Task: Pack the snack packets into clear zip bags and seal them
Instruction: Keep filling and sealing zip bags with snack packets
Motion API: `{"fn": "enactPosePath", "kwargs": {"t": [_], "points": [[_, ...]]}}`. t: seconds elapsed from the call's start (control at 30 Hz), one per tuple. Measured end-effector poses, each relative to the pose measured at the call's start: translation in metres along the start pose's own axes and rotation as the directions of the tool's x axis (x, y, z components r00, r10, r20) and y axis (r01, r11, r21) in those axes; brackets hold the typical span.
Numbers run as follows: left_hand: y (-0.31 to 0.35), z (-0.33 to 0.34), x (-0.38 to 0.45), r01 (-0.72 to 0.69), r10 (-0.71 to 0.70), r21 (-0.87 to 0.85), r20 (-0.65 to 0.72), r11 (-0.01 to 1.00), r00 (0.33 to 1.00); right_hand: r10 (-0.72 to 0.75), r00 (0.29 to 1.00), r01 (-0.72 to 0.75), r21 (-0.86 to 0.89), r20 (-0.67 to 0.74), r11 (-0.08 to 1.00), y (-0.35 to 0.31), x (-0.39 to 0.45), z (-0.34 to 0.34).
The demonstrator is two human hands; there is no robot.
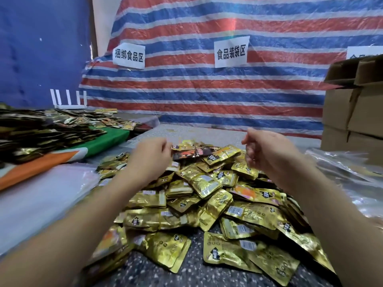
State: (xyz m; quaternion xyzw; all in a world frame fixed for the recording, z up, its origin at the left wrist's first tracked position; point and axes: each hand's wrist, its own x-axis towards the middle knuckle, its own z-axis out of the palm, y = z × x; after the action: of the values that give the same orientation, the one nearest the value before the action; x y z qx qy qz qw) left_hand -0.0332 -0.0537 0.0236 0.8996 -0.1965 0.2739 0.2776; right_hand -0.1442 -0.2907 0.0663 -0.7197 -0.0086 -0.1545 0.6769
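Observation:
A big heap of gold foil snack packets (207,193) lies on the speckled table (196,272) in front of me. Both hands are raised over its far side. My left hand (151,156) and my right hand (267,150) have curled fingers that face each other. Each pinches one end of a clear zip bag (205,151) stretched between them. The plastic is barely visible. Dark and gold packets show inside it, just above the heap.
Flat clear bags (41,193) are stacked at the left, and more crumpled clear plastic (342,168) lies at the right. Cardboard boxes (352,112) stand at the far right. Another packet pile (41,131) sits on green and orange cloth at the left. A striped tarp (207,90) closes the back.

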Motion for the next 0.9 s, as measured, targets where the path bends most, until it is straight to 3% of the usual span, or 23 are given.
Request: {"fn": "enactPosePath", "kwargs": {"t": [0.13,0.3,0.4,0.53,0.73,0.9], "points": [[-0.074,-0.018,0.000,0.145,-0.149,0.277,-0.008,0.950,0.989,-0.033,0.997,0.040,-0.113,0.066,0.993,0.002,-0.003,0.012],[-0.142,-0.035,-0.007,0.351,-0.388,0.512,-0.037,0.784,0.921,0.018,0.974,0.061,-0.339,0.225,0.939,0.003,-0.008,0.021],[-0.163,-0.034,-0.013,0.458,-0.545,0.491,0.042,0.741,0.837,0.075,0.936,0.064,-0.375,0.345,0.925,0.000,-0.013,0.023],[-0.167,-0.027,-0.023,0.421,-0.544,0.482,0.147,0.769,0.826,0.097,0.903,0.094,-0.413,0.419,0.906,-0.004,-0.018,0.023],[-0.183,-0.017,-0.022,0.527,-0.587,0.426,0.013,0.735,0.809,0.108,0.893,0.113,-0.448,0.438,0.887,-0.007,-0.020,0.026],[-0.176,-0.026,-0.021,0.487,-0.583,0.431,0.118,0.760,0.804,0.123,0.902,0.104,-0.484,0.414,0.869,-0.006,-0.020,0.026]]}}
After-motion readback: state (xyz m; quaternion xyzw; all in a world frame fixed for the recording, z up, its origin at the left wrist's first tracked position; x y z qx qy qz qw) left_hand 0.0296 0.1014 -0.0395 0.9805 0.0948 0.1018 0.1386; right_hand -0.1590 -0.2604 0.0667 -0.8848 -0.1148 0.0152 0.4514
